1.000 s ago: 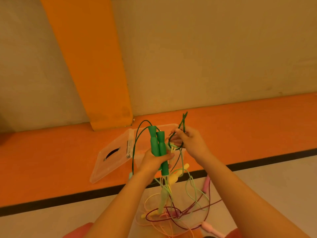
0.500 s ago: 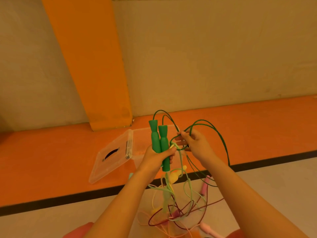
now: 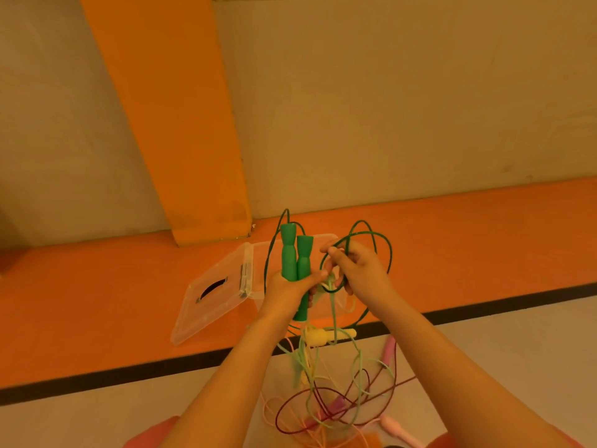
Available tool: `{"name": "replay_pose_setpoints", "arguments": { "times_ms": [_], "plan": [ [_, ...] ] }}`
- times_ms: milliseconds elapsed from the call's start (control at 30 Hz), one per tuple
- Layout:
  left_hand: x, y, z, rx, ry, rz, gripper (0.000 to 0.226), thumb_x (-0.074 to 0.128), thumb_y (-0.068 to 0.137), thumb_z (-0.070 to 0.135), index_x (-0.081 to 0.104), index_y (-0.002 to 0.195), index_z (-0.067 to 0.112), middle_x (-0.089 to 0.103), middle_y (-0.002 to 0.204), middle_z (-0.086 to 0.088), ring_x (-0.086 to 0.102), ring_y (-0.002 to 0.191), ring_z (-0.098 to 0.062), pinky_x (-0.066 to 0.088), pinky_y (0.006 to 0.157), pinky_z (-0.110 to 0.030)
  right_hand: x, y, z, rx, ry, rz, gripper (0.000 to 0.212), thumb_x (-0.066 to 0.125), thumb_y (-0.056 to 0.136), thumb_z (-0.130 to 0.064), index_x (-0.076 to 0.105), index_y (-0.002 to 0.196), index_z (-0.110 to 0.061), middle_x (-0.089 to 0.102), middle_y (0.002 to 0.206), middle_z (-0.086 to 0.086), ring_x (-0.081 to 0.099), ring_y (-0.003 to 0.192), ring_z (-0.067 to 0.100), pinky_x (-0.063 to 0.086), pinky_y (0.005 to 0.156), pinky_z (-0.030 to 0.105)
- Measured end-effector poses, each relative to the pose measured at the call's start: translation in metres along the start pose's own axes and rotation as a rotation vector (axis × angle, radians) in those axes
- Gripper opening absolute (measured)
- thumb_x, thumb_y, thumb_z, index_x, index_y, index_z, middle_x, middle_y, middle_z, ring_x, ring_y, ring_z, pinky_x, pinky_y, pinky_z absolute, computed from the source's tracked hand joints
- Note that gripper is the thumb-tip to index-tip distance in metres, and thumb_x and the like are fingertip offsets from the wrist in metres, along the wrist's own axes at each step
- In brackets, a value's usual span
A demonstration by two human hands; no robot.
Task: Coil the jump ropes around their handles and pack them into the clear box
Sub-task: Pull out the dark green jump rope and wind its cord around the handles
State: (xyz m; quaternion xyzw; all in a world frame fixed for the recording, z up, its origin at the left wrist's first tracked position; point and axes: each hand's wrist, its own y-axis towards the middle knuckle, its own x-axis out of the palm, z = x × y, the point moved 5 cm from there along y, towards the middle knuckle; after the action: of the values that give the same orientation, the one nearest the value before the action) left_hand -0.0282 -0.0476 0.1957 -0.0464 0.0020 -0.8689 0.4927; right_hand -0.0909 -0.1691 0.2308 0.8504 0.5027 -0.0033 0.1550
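Up front, just above the floor: wrapping the fingers (image 3: 311, 280) of the left hand (image 3: 287, 289) tightly round the two green handles (image 3: 295, 258), holding them upright and pressed side by side, wide ends up. Pinching a loop of the green rope (image 3: 371, 235) between the curled fingers (image 3: 332, 251) of the right hand (image 3: 363, 273), just beside the handles, with more loops arching over and round that hand. Holding both hands close together, nearly touching. Trailing down from the hands past a yellow handle (image 3: 318, 337) into a loose tangle of ropes (image 3: 339, 399), light green, yellow, pink and dark red, spreading over the pale floor (image 3: 129, 415) beside two pink handles (image 3: 389, 349). Sitting behind the hands, on the orange strip (image 3: 97, 302) of floor: the clear box (image 3: 323, 240), open, largely hidden by the hands, its lid (image 3: 210, 299) swung back to the left and lying flat. Rising behind it all: a beige wall (image 3: 387, 108) and an orange column (image 3: 168, 108).
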Motion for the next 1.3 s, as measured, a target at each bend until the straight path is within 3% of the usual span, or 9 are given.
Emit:
{"name": "replay_pose_setpoints", "arguments": {
  "times_ms": [300,400,500,667,967,1067,1133,1200,1300],
  "plan": [
    [0.003,0.000,-0.001,0.013,0.124,0.065,0.027,0.080,0.075,0.017,0.053,0.071,0.012,0.048,0.054,-0.002,0.044,0.047,-0.016,0.038,0.046,-0.025,0.008,-0.007,-0.015,-0.006,0.099,0.001,0.021,0.047,0.097,-0.009,0.065,0.092,0.000,0.065,0.081,0.005,0.049,0.044,-0.003,0.039,0.045,0.013],
    [-0.001,0.001,-0.001,0.011,0.155,0.122,0.025,0.080,0.072,0.015,0.055,0.073,0.012,0.048,0.055,-0.002,0.045,0.048,-0.017,0.038,0.047,-0.027,0.009,-0.009,-0.014,0.036,0.139,-0.065,0.020,0.048,0.098,-0.016,0.065,0.100,-0.006,0.071,0.073,-0.008,0.050,0.043,-0.001,0.037,0.041,0.016],
    [-0.003,0.002,-0.001,-0.005,0.092,0.142,0.019,0.071,0.075,0.003,0.055,0.070,0.010,0.047,0.052,-0.006,0.043,0.045,-0.019,0.039,0.046,-0.026,0.010,-0.008,-0.007,0.079,0.191,-0.094,0.021,0.049,0.097,-0.022,0.060,0.114,-0.017,0.074,0.095,-0.003,0.054,0.049,0.004,0.041,0.043,0.021],
    [-0.003,-0.003,0.004,-0.016,0.021,0.090,0.018,0.070,0.076,-0.006,0.055,0.074,0.005,0.053,0.053,-0.007,0.048,0.039,-0.015,0.044,0.044,-0.026,0.004,-0.005,-0.001,0.165,0.174,-0.088,0.030,0.043,0.099,-0.028,0.057,0.121,-0.012,0.073,0.102,0.000,0.058,0.058,0.010,0.042,0.044,0.019],
    [-0.001,-0.006,0.005,-0.031,-0.060,0.068,0.020,0.070,0.077,-0.005,0.055,0.084,0.006,0.053,0.065,-0.009,0.053,0.047,-0.011,0.048,0.048,-0.025,-0.002,-0.003,0.009,0.144,-0.063,-0.092,0.020,0.045,0.098,-0.018,0.055,0.116,-0.013,0.069,0.104,0.005,0.054,0.047,0.007,0.039,0.040,0.022],
    [-0.004,-0.005,0.013,-0.017,-0.147,0.049,0.021,0.064,0.079,-0.010,0.055,0.086,0.007,0.054,0.066,-0.007,0.053,0.051,-0.012,0.047,0.049,-0.024,-0.008,-0.004,0.024,0.223,-0.220,-0.090,0.022,0.048,0.097,-0.026,0.058,0.112,-0.013,0.062,0.088,0.011,0.053,0.045,0.006,0.040,0.041,0.025],
    [-0.008,-0.003,0.017,-0.008,-0.194,0.056,0.022,0.062,0.079,-0.012,0.056,0.089,0.007,0.055,0.068,-0.007,0.053,0.053,-0.013,0.048,0.049,-0.023,-0.010,-0.006,0.032,0.267,-0.280,-0.120,0.020,0.049,0.096,-0.034,0.060,0.108,-0.023,0.064,0.094,0.011,0.056,0.054,0.013,0.043,0.043,0.025],
    [-0.012,-0.002,0.019,-0.008,-0.176,0.069,0.021,0.063,0.079,-0.011,0.056,0.089,0.006,0.055,0.070,-0.007,0.054,0.055,-0.013,0.048,0.049,-0.023,-0.008,-0.007,0.035,0.293,-0.206,-0.140,0.021,0.048,0.095,-0.039,0.060,0.107,-0.026,0.068,0.102,0.006,0.058,0.059,0.016,0.046,0.046,0.026],
    [-0.018,-0.004,0.017,-0.028,-0.197,0.127,0.019,0.065,0.080,-0.008,0.056,0.086,0.007,0.056,0.073,-0.007,0.054,0.061,-0.016,0.048,0.055,-0.026,-0.010,-0.005,0.026,0.292,0.007,-0.066,0.023,0.047,0.096,-0.038,0.062,0.103,-0.022,0.071,0.096,-0.006,0.055,0.050,0.006,0.047,0.048,0.024]
  ]
}}
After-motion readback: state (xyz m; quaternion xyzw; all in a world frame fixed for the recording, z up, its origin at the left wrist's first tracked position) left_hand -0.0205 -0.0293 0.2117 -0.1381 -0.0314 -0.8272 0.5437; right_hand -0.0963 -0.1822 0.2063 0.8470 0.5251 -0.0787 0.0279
